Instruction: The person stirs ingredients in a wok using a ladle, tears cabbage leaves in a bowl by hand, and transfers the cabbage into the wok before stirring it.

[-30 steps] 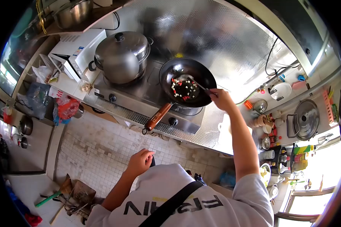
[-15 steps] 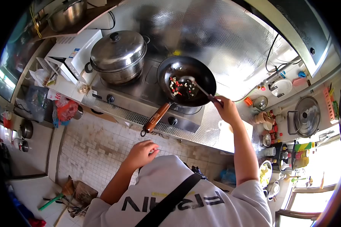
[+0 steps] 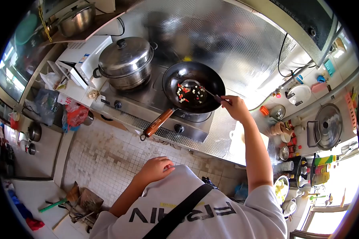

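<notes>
My right hand (image 3: 234, 107) is closed round the dark handle of a ladle (image 3: 210, 93), reaching in over the right rim of the wok. The ladle's metal head lies down in the wok among chopped red and white pieces (image 3: 184, 92), which look like chilli and garlic. A black wok (image 3: 215, 81) sits on the right burner, its wooden handle (image 3: 158, 123) pointing toward me and to the left. My left hand (image 3: 157, 169) hangs in front of my shirt, below the wok handle, fingers curled together; I see nothing in it and it touches neither wok nor stove.
A lidded steel pot (image 3: 125, 63) stands on the left burner beside a white microwave (image 3: 85, 59). Bottles and jars (image 3: 295, 159) line the right counter, with a plate of pale green food (image 3: 281, 189) nearer me. A range hood (image 3: 307, 28) overhangs at upper right.
The ladle head has shifted left inside the wok, and the chopped pieces lie differently. My right hand has moved slightly with it. My left hand's fingers stay curled; the whole view has shifted a little.
</notes>
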The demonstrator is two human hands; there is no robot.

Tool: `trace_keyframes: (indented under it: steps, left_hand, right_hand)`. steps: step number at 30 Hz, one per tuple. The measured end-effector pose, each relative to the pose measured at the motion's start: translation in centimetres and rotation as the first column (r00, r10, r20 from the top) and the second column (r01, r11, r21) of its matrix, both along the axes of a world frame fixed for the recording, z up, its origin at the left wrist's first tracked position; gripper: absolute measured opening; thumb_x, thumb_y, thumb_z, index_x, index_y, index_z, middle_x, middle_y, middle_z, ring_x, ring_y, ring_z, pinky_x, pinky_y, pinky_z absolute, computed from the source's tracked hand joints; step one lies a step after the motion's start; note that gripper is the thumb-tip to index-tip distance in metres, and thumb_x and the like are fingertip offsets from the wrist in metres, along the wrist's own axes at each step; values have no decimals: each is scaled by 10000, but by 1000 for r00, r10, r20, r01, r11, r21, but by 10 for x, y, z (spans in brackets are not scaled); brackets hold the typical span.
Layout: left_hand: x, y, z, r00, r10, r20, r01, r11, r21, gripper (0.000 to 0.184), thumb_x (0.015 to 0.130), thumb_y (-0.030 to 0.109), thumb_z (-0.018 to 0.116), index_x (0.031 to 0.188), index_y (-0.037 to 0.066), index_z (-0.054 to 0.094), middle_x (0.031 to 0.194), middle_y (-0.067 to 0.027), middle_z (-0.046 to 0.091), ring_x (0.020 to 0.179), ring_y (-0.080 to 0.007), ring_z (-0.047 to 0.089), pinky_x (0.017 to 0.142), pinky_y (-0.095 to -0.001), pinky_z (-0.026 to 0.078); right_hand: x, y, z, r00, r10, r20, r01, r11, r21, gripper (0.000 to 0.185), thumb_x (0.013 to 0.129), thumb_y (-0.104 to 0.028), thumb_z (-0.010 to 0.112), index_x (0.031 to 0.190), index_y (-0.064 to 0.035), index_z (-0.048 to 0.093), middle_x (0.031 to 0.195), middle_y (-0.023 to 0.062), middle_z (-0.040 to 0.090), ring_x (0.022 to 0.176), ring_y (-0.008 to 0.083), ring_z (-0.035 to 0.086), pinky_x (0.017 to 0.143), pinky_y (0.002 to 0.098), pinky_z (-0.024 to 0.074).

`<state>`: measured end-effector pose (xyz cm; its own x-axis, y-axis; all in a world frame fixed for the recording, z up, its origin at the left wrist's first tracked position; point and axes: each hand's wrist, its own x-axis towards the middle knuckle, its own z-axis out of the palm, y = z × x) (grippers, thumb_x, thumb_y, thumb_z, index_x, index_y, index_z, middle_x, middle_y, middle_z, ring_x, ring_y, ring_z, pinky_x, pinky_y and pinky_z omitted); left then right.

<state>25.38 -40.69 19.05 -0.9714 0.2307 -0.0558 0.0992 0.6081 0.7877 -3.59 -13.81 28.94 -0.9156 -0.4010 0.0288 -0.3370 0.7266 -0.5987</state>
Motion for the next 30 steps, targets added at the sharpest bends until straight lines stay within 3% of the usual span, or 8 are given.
trace_keyframes:
  steps: [3, 10, 13, 18, 23, 25, 28, 30]
  left_hand:
    - [0, 5, -2, 1000, -11, -6, 11, 1000, -5, 219, 855, 250, 712, 924, 42, 700, 859, -81, 687, 748, -243, 677, 692, -356, 540]
    - [-9, 24, 1, 995, -95, 32, 96, 995, -26, 224, 868, 266, 710, 917, 48, 699, 881, -84, 689, 758, -232, 683, 697, -343, 545]
    - [-8, 27, 6, 995, -92, 34, 93, 995, -44, 232, 873, 271, 709, 926, 45, 702, 898, -82, 691, 774, -225, 690, 708, -337, 552]
    - [-3, 28, -1, 992, -101, 78, 105, 993, -49, 250, 877, 281, 704, 946, 41, 707, 909, -77, 693, 802, -223, 697, 725, -331, 562]
    - [-9, 31, -2, 988, -149, 49, 152, 987, -53, 249, 877, 284, 703, 931, 42, 705, 890, -76, 694, 804, -232, 693, 717, -340, 556]
    - [-11, 34, 4, 985, -170, 29, 171, 982, -81, 246, 876, 282, 704, 920, 41, 704, 873, -76, 694, 800, -236, 691, 709, -346, 551]
    - [-12, 37, 6, 982, -189, 29, 190, 981, -42, 245, 872, 282, 707, 904, 39, 701, 857, -80, 694, 792, -247, 687, 709, -356, 545]
    - [-10, 36, 4, 979, -199, 49, 202, 978, -48, 251, 870, 287, 704, 907, 39, 703, 862, -85, 695, 795, -250, 687, 718, -355, 544]
  right_hand:
    - [21, 7, -17, 979, 71, -193, -78, 997, -26, 302, 857, -142, 717, 1141, -41, 707, 903, 205, 722, 807, 358, 715, 757, 402, 565]
    - [22, 1, -30, 921, 203, -333, -191, 979, 68, 314, 851, -109, 699, 1163, -134, 701, 920, 198, 704, 826, 395, 673, 769, 448, 555]
    - [31, 39, 1, 951, 154, -269, -141, 988, 69, 283, 859, -76, 689, 1140, -100, 713, 893, 197, 705, 779, 390, 673, 728, 427, 550]
    - [45, 95, 38, 991, 24, -130, -23, 1000, 11, 260, 864, -81, 726, 1110, 1, 712, 913, 172, 742, 814, 237, 731, 766, 326, 560]
    - [34, 84, 25, 983, 82, -163, -65, 992, 109, 237, 853, -83, 714, 1078, -10, 720, 890, 193, 732, 787, 318, 719, 745, 378, 555]
    - [13, 77, -9, 979, 78, -191, -81, 997, -13, 226, 874, -122, 710, 1083, -35, 711, 849, 199, 721, 767, 341, 709, 714, 389, 549]
    - [-3, 66, -29, 995, -101, 7, 101, 985, -140, 239, 912, -210, 686, 1104, -66, 689, 813, 212, 707, 765, 381, 698, 697, 406, 543]
    - [-7, 61, -44, 985, -161, -64, 156, 984, -81, 272, 951, -269, 644, 1139, -74, 671, 713, 130, 677, 652, 254, 661, 625, 355, 501]
